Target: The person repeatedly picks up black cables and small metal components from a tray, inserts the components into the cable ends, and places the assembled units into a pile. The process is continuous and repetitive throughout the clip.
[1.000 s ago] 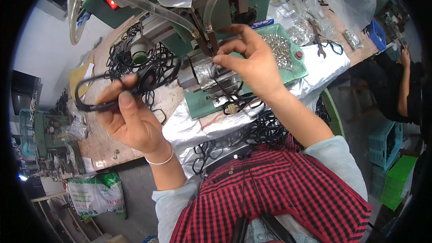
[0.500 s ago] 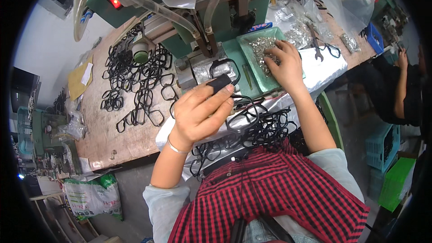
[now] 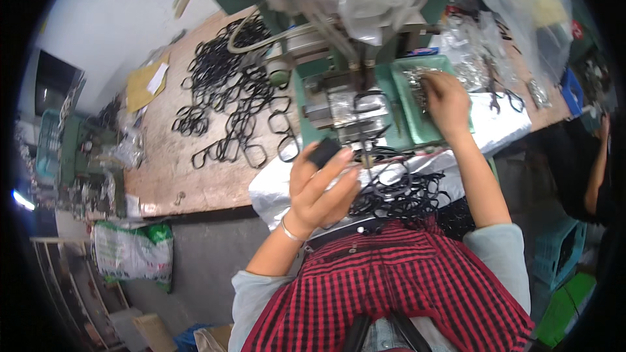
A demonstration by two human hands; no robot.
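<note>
My left hand (image 3: 319,192) is raised in front of the machine, its fingers bent around a small black block-like piece (image 3: 324,152). Just beyond it, a black glasses frame (image 3: 372,100) lies at the metal fixture (image 3: 345,107), under the machine's head. Whether my left fingers touch that frame is unclear. My right hand (image 3: 448,104) reaches into a green tray (image 3: 420,133) of tiny silvery metal parts (image 3: 412,79). Its fingertips are pinched together among the parts; what they hold is too small to name.
A big pile of black glasses frames (image 3: 225,72) covers the table left of the machine. More frames (image 3: 407,192) lie in front of me by the apron. A wrench (image 3: 493,99) and clear bags are on the right. Another person's arm (image 3: 596,169) shows at far right.
The view has swung, so the bench sits further right. My left hand has drawn back toward me, away from the fixture. My right fingers, spread over the parts before, are now drawn together.
</note>
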